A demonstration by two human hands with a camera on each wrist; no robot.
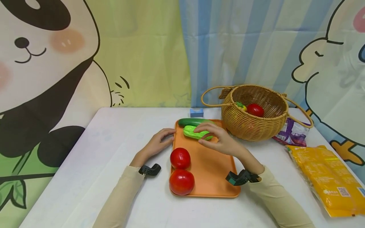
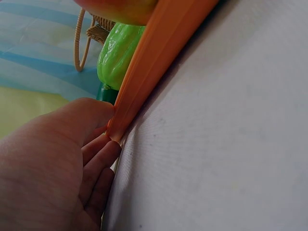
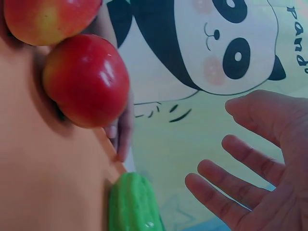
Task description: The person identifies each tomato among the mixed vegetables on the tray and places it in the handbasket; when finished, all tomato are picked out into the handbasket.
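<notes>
On an orange tray (image 1: 212, 167) lie two red toy apples (image 1: 181, 182) along the left side. Toward its far end are a light green ribbed toy vegetable (image 1: 190, 132) and, behind that, a dark green toy cucumber (image 1: 189, 122). My left hand (image 1: 157, 143) touches the tray's left edge, its thumb and fingertips against the rim in the left wrist view. Over the light green vegetable is my right hand (image 1: 219, 139), thumb and fingers apart with nothing between them; it partly covers the vegetable in the head view.
A wicker basket (image 1: 251, 129) stands behind the tray at right, holding a red fruit (image 1: 255, 110) and something yellow and green. A purple packet (image 1: 293, 133) and a yellow bag (image 1: 330, 180) lie at right. A small blue block (image 1: 196, 112) sits beyond the tray.
</notes>
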